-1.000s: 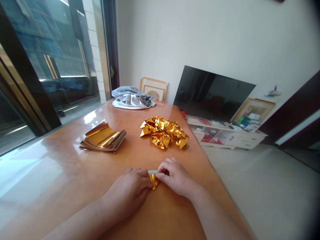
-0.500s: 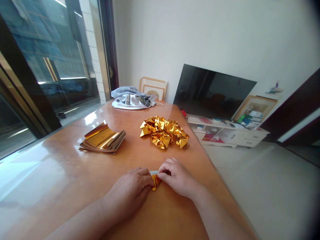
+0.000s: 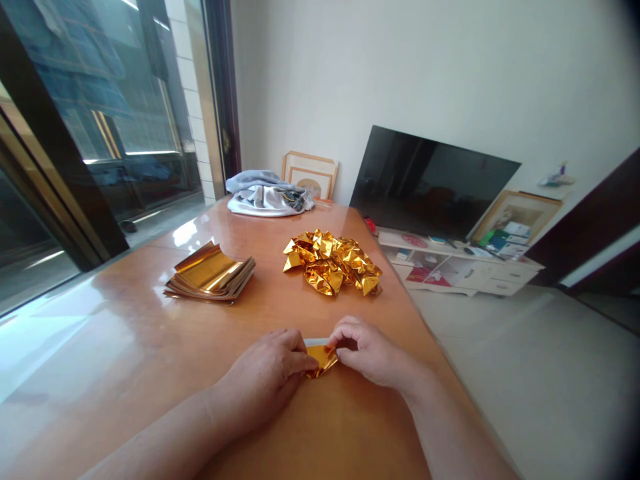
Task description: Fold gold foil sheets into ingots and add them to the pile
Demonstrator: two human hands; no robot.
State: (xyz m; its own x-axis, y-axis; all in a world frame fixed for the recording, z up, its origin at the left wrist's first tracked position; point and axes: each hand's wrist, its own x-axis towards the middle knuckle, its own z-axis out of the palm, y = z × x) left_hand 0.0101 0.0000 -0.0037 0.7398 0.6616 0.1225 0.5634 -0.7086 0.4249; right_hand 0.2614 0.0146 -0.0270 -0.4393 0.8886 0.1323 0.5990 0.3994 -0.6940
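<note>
A small sheet of gold foil paper [image 3: 321, 357], partly folded and with a pale strip along its far edge, lies on the table between my hands. My left hand [image 3: 280, 363] presses on its left side, thumb on top of the foil. At the right edge my right hand [image 3: 363, 350] pinches the paper between thumb and fingers. Beyond my hands sits a heap of folded gold foil pieces [image 3: 333, 263]. To the left is a stack of gold foil sheets [image 3: 210, 273], the top one curling up.
The glossy wooden table [image 3: 150, 360] ends along a slanting right edge. Bundled grey-blue cloth [image 3: 267, 193] lies at its far end, before leaning picture frames [image 3: 310, 173]. A television [image 3: 433, 180] stands on a white cabinet [image 3: 470, 270] past the table. Glass doors [image 3: 145, 120] are on the left.
My right hand has shifted slightly right, away from the left. More of the gold foil between my hands now shows. The stack and the heap have stayed put on the table.
</note>
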